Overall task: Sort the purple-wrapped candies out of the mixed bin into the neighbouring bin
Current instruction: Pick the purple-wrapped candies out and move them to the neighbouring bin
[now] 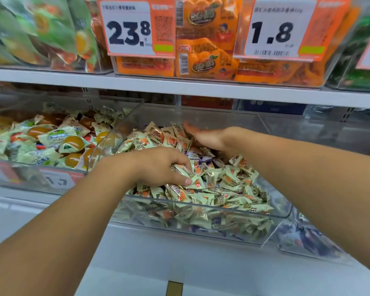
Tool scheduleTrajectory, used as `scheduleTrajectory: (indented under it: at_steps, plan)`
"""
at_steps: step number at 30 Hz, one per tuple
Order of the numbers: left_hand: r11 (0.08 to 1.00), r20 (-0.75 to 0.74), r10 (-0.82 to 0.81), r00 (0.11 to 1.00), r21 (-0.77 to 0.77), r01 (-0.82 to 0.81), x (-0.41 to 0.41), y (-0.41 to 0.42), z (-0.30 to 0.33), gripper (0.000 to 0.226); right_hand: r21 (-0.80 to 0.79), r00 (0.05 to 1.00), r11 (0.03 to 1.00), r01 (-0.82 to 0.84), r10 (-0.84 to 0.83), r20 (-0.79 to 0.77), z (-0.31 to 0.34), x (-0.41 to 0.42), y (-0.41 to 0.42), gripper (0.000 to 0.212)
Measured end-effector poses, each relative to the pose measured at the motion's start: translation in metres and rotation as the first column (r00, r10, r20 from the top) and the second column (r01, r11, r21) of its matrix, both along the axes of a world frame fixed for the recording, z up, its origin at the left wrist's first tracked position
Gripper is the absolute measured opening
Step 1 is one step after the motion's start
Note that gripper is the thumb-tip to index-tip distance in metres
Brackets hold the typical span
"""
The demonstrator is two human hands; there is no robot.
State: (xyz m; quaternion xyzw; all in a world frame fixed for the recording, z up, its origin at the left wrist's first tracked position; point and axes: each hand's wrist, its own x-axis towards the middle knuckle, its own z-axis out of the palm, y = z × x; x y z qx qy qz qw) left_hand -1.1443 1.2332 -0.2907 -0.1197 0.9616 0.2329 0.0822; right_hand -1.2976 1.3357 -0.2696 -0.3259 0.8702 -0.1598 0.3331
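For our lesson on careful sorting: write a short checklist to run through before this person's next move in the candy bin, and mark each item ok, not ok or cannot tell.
1. Purple candies visible between the hands: ok.
2. Left hand free to pick: not ok, it grips cream-wrapped candies.
3. Right hand free: ok, fingers flat on the pile.
4. Mixed bin within reach: ok, both hands are inside.
5. Neighbouring bin for purple candies on the right: cannot tell, blurred.
6. All purple candies exposed: cannot tell, some may lie buried.

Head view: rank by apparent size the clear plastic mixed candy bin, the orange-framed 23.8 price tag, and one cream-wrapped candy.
1. Clear plastic mixed candy bin
2. Orange-framed 23.8 price tag
3. Cream-wrapped candy, pinched by the left hand
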Motion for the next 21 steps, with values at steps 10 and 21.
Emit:
scheduleTrajectory:
  at_steps: [10, 21]
  plan:
    - [0.998, -0.012, -0.058, 0.998, 0.026, 0.059, 0.002, -0.006, -0.004, 0.027, 0.102, 0.987, 0.995, -0.013, -0.004, 0.162, 0.000, -0.015, 0.006, 0.117]
    - [0.999, -0.114, -0.010, 0.993, 0.039, 0.015, 0.010, -0.003, 0.003, 0.020, -0.126, 0.992, 0.992, 0.025, -0.009, 0.126, 0.001, -0.029, 0.008, 0.120]
